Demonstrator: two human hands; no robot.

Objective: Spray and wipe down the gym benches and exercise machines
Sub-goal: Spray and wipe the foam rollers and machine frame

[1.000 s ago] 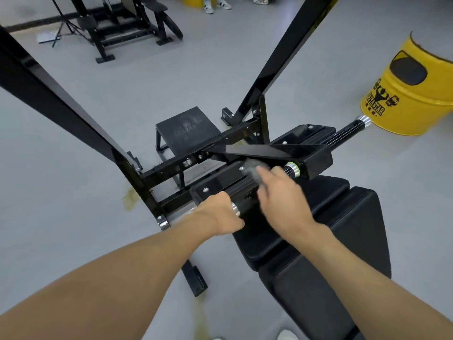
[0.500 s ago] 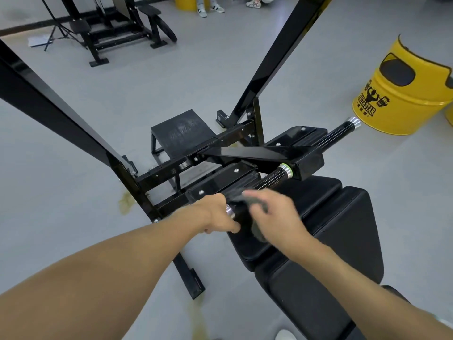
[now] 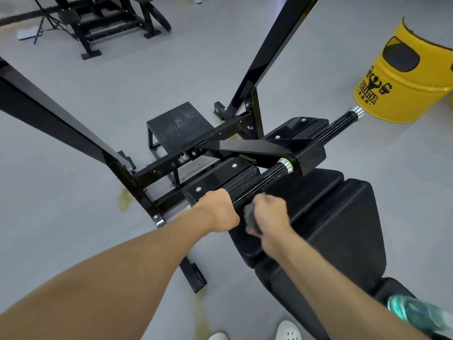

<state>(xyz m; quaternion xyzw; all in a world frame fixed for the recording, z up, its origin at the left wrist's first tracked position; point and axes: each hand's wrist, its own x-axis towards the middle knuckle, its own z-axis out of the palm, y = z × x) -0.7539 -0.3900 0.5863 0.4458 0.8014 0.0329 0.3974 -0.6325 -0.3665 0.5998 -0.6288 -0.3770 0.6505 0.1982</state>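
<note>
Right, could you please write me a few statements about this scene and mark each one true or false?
1. The right hand holds a grey cloth at the black handle. True.
2. The left hand hangs free of the machine. False: it grips the near end of the handle.
3. A yellow barrel stands beyond the handle's far end. True.
4. The bench pad is red. False: it is black.
5. The cloth sits right by the silver collar. False: it sits close to the left hand, well away from the collar.
</note>
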